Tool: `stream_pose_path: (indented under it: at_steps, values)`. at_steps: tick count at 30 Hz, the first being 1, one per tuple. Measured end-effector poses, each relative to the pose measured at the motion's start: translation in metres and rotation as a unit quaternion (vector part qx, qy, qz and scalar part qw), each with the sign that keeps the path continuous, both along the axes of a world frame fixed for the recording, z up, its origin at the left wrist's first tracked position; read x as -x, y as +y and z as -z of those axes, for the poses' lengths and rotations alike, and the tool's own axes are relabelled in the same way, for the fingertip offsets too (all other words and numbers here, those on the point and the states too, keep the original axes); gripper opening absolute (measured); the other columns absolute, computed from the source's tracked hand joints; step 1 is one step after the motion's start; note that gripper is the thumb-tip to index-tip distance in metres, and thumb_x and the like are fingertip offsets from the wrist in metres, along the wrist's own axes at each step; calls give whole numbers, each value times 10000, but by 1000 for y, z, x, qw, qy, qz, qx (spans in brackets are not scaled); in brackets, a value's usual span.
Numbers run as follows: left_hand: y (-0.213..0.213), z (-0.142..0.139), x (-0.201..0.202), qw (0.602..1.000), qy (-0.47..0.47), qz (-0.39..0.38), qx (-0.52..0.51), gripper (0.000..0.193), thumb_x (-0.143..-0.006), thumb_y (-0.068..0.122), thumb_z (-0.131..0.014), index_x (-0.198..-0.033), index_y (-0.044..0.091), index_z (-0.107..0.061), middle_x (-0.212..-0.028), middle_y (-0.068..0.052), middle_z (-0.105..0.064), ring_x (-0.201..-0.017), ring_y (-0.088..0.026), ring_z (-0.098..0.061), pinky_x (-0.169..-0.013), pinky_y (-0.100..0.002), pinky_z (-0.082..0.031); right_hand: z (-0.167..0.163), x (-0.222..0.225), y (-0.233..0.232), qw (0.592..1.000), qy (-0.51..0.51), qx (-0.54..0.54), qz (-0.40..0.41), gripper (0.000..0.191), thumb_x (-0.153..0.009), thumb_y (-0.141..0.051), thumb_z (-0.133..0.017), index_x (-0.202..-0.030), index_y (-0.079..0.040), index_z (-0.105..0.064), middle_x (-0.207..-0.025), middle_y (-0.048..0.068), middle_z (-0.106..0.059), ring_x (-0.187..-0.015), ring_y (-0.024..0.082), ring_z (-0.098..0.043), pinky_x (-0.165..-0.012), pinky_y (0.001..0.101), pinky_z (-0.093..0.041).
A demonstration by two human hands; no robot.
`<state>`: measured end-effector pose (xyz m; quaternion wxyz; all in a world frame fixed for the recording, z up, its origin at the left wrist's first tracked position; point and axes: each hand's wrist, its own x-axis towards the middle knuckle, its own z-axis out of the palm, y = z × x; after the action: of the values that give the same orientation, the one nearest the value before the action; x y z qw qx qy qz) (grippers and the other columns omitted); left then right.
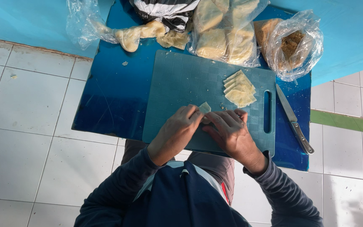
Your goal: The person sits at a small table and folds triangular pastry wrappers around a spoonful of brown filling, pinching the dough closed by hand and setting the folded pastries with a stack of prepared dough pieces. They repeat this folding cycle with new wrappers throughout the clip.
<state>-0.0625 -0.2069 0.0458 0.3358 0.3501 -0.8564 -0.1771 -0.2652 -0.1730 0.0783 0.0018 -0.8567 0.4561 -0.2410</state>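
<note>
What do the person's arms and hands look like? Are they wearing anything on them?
Both hands are bare, with no gloves, rings or watch that I can see. The left hand and the right hand come out of long dark navy sleeves that fit snugly and wrinkle along the arms, ending at the wrists.

1 head view, steeply downward, close
</note>
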Motion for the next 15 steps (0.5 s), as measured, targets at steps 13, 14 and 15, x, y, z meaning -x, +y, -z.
stream_pose_path:
  at_steps: [13,14,15]
  values:
    - [-4,-1,-1,997,70,28,-35,130,-988,61,-667,-1104,10,-639,-1021,-137,-603,-964,-312,-644,-812,-414,-538,4,-8,-1,994,-55,-42,79,113,-973,-113,-711,-1083,-96,-731,-856,29,-671,-835,213,-637,-874,367,-357]
    - [-7,-1,-1,996,70,30,-36,135,-993,49,-661,-1119,6,-639,-1012,-144,-601,-954,-321,-642,-805,-420,-535,3,-9,-2,995,-53,-39,80,107,-960,-109,-713,-1063,-93,-736,-854,29,-673,-831,222,-630,-861,370,-358]
    - [-8,-1,0,997,60,29,-42,104,-983,46,-668,-1074,11,-631,-990,-147,-606,-935,-327,-645,-790,-423,-534,2,-9,-4,995,-51,-36,81,100,-947,-106,-716,-1044,-91,-740,-853,29,-675,-828,231,-623,-848,374,-359]
